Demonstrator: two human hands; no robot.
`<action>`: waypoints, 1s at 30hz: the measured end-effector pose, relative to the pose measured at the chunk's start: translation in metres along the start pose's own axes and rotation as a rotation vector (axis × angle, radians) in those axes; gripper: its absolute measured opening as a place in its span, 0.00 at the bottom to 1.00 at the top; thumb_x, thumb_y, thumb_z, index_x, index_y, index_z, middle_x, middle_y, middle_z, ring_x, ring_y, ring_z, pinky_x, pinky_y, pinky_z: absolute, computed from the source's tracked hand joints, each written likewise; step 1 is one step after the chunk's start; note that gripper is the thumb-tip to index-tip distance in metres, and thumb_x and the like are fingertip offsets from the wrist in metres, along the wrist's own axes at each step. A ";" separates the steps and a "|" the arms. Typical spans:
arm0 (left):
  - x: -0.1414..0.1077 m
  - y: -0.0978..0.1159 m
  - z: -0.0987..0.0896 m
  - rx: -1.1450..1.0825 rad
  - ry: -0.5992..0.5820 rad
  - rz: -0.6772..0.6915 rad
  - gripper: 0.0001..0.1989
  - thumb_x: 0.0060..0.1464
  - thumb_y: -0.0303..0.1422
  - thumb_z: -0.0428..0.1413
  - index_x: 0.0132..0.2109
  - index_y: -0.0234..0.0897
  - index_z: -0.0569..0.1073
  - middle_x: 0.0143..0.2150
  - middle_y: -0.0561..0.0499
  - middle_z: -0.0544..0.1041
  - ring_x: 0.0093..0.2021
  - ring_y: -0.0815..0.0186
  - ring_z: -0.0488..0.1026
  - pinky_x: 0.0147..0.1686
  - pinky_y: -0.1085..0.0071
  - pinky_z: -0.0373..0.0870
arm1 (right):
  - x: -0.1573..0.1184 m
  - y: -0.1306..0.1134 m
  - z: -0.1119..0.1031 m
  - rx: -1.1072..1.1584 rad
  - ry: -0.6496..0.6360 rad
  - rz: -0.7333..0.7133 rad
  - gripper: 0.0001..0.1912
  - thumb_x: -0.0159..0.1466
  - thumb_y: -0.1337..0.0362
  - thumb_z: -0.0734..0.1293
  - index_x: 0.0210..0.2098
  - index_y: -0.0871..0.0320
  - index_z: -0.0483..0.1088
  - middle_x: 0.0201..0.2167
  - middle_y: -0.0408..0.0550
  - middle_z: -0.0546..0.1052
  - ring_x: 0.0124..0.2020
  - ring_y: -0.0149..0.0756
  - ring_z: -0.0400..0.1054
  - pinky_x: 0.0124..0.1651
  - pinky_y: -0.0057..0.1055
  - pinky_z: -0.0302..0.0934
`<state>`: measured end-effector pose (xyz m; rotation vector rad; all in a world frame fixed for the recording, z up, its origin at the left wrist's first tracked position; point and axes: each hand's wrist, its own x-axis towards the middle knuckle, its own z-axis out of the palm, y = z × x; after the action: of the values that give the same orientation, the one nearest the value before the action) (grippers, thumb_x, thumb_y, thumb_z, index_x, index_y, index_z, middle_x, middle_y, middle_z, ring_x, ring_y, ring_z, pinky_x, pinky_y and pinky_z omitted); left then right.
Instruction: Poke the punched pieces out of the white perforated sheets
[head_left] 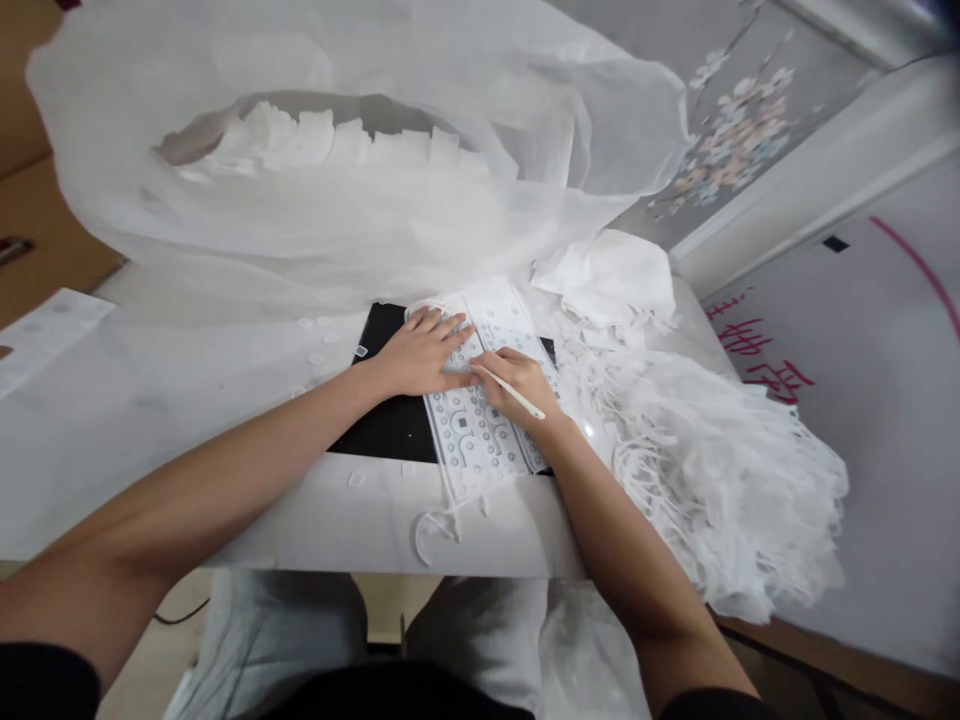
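My left hand (427, 350) lies spread on a white sheet printed with grey rings and arcs (457, 440), pressing its upper left part. Close beside it, my right hand (517, 385) grips a slim white pen-like tool (514, 390). Its tip points at the sheet near my left thumb, but my fingers hide the very end. The sheet is a bag or pouch by its look, with white cords (439, 525) trailing from its near edge. Beneath it is a flat black board (386, 425), showing mostly on the left.
A large translucent white plastic bag (375, 225) holding stacked white pieces stands behind the board. To the right lies a heap of white corded pouches (727, 470), with folded white ones (622, 275) behind. Small clear cut-out pieces (356, 480) are scattered on the white table (285, 535).
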<state>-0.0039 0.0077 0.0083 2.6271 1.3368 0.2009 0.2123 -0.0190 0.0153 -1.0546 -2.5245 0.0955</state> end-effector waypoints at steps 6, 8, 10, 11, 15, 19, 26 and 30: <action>0.002 0.001 0.000 -0.006 0.009 -0.003 0.49 0.57 0.66 0.45 0.73 0.35 0.53 0.75 0.40 0.50 0.74 0.41 0.44 0.71 0.49 0.35 | -0.001 -0.002 0.008 -0.091 0.025 0.035 0.10 0.70 0.69 0.59 0.39 0.57 0.71 0.31 0.48 0.77 0.36 0.39 0.70 0.41 0.33 0.63; 0.003 0.001 0.000 -0.016 0.001 -0.007 0.50 0.56 0.66 0.45 0.73 0.34 0.53 0.75 0.40 0.50 0.74 0.40 0.44 0.71 0.49 0.35 | -0.002 0.001 0.007 -0.093 0.075 0.078 0.10 0.70 0.68 0.59 0.39 0.57 0.71 0.32 0.48 0.78 0.36 0.40 0.70 0.41 0.33 0.63; 0.004 0.000 -0.001 -0.022 -0.012 -0.006 0.51 0.56 0.67 0.45 0.73 0.34 0.54 0.75 0.40 0.49 0.74 0.40 0.43 0.71 0.48 0.35 | -0.002 0.008 0.002 -0.071 0.174 0.163 0.10 0.71 0.68 0.58 0.38 0.56 0.71 0.33 0.48 0.79 0.35 0.39 0.71 0.40 0.34 0.63; 0.004 0.000 -0.002 -0.022 -0.019 -0.003 0.52 0.55 0.67 0.45 0.73 0.34 0.54 0.75 0.40 0.49 0.74 0.40 0.43 0.71 0.48 0.35 | -0.003 0.011 -0.001 -0.041 0.229 0.212 0.10 0.71 0.67 0.59 0.38 0.55 0.71 0.34 0.48 0.79 0.35 0.39 0.71 0.40 0.34 0.63; 0.005 -0.002 -0.003 -0.021 -0.032 0.012 0.52 0.55 0.68 0.44 0.73 0.35 0.53 0.75 0.40 0.48 0.74 0.40 0.42 0.71 0.49 0.35 | -0.006 0.019 -0.014 0.213 0.335 0.344 0.08 0.70 0.60 0.63 0.37 0.54 0.73 0.34 0.45 0.80 0.35 0.37 0.73 0.40 0.32 0.65; 0.004 -0.003 -0.003 -0.025 -0.031 0.008 0.53 0.54 0.69 0.44 0.74 0.35 0.52 0.76 0.41 0.47 0.75 0.41 0.41 0.71 0.50 0.34 | -0.008 0.010 -0.011 0.484 0.295 0.378 0.11 0.67 0.56 0.67 0.36 0.55 0.75 0.34 0.45 0.80 0.36 0.36 0.73 0.39 0.32 0.66; 0.004 -0.003 -0.002 -0.020 -0.030 0.015 0.53 0.54 0.69 0.43 0.74 0.36 0.52 0.76 0.41 0.47 0.74 0.41 0.42 0.71 0.50 0.34 | -0.002 0.002 0.005 0.658 0.216 0.429 0.11 0.64 0.54 0.70 0.35 0.55 0.78 0.32 0.46 0.81 0.34 0.37 0.73 0.39 0.35 0.65; 0.004 -0.003 -0.003 -0.006 -0.033 0.022 0.53 0.55 0.69 0.42 0.74 0.34 0.52 0.76 0.39 0.48 0.74 0.41 0.42 0.71 0.50 0.34 | -0.002 0.006 0.004 0.691 0.183 0.424 0.11 0.64 0.55 0.71 0.37 0.55 0.79 0.33 0.46 0.81 0.36 0.39 0.74 0.40 0.35 0.66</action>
<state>-0.0046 0.0127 0.0106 2.6297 1.2958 0.1639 0.2157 -0.0159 0.0094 -1.1907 -1.8341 0.8718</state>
